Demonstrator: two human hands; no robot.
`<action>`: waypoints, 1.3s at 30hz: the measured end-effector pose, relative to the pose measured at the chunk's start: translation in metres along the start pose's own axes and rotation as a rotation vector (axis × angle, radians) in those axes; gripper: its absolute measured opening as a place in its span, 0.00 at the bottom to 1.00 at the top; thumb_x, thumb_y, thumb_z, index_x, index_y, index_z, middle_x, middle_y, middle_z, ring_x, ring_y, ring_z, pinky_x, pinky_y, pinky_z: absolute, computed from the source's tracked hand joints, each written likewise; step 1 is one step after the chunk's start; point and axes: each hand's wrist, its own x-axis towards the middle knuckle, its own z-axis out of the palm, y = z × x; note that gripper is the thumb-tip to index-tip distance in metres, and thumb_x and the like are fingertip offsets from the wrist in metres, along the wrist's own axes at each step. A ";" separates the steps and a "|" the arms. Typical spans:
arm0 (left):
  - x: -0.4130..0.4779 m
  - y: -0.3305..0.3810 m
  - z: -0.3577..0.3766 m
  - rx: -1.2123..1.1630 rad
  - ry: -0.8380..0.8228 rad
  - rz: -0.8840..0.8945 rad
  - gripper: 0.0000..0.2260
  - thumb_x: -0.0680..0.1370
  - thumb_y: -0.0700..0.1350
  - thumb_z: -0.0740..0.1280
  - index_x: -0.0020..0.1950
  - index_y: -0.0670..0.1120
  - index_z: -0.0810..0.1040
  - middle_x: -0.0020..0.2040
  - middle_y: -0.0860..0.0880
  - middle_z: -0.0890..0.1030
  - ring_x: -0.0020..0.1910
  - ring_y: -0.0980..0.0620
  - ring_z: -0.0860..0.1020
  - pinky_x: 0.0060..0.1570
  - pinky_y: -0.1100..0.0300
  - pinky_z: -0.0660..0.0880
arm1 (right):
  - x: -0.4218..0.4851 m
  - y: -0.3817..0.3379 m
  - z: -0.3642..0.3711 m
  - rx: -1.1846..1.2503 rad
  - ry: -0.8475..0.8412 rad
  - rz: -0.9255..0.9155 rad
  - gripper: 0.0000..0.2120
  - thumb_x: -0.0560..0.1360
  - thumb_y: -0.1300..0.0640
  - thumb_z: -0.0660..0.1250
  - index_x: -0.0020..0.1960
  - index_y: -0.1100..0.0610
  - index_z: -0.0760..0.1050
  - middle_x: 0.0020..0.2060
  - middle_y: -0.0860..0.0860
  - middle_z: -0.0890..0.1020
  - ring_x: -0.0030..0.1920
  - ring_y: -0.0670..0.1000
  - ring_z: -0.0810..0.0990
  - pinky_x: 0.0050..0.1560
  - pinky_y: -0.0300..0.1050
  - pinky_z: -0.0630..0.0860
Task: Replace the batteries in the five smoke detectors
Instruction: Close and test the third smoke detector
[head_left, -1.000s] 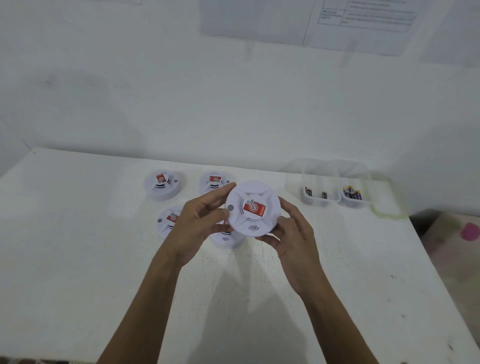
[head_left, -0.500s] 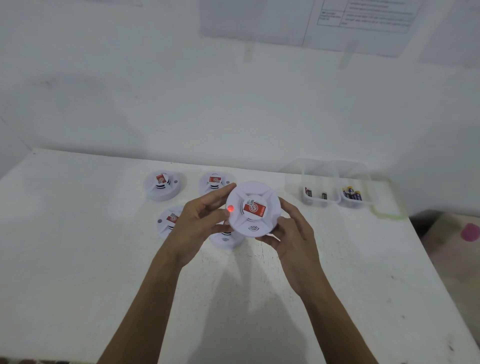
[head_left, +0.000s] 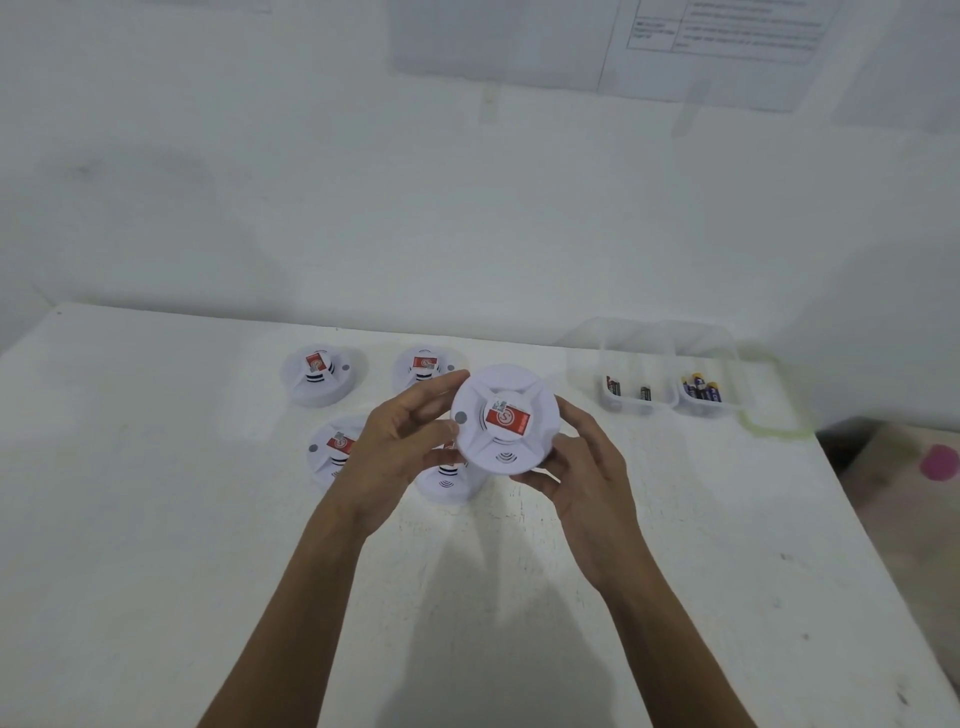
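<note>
I hold a round white smoke detector (head_left: 506, 420) with a red label above the table, its face turned toward me. My left hand (head_left: 400, 441) grips its left rim, thumb near the grey indicator dot. My right hand (head_left: 582, 467) grips its right and lower rim. Several other white detectors lie on the table: one at the back left (head_left: 318, 375), one behind my left fingers (head_left: 423, 366), one partly hidden by my left hand (head_left: 332, 449), and one under the held detector (head_left: 447, 480).
Two clear plastic tubs stand at the back right: the left tub (head_left: 636, 397) holds two dark batteries, the right tub (head_left: 704, 395) holds several purple and gold batteries. The white table (head_left: 156, 519) ends at its right edge by a floor with a pink spot. A wall rises behind.
The indicator on the held detector glowed red half a second ago and is grey now. Hands and detector have barely moved.
</note>
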 end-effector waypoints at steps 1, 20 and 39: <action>0.001 0.000 0.000 -0.003 0.006 -0.001 0.22 0.71 0.47 0.69 0.65 0.51 0.76 0.61 0.49 0.81 0.59 0.46 0.80 0.50 0.53 0.80 | 0.001 0.000 -0.001 0.001 -0.005 -0.004 0.15 0.80 0.63 0.57 0.63 0.53 0.74 0.54 0.57 0.83 0.52 0.59 0.82 0.51 0.56 0.81; 0.064 -0.025 0.021 0.079 0.147 0.000 0.15 0.78 0.39 0.68 0.64 0.47 0.79 0.58 0.52 0.83 0.56 0.52 0.81 0.46 0.62 0.79 | 0.063 -0.002 -0.029 -0.136 0.094 0.019 0.14 0.79 0.63 0.59 0.63 0.55 0.75 0.53 0.53 0.83 0.50 0.54 0.84 0.49 0.51 0.82; 0.164 -0.104 0.019 0.338 0.411 -0.175 0.13 0.78 0.37 0.67 0.63 0.40 0.78 0.54 0.47 0.82 0.47 0.56 0.81 0.43 0.65 0.80 | 0.157 0.051 -0.046 -0.623 0.263 0.090 0.11 0.79 0.62 0.59 0.60 0.60 0.74 0.53 0.57 0.81 0.51 0.54 0.81 0.52 0.50 0.80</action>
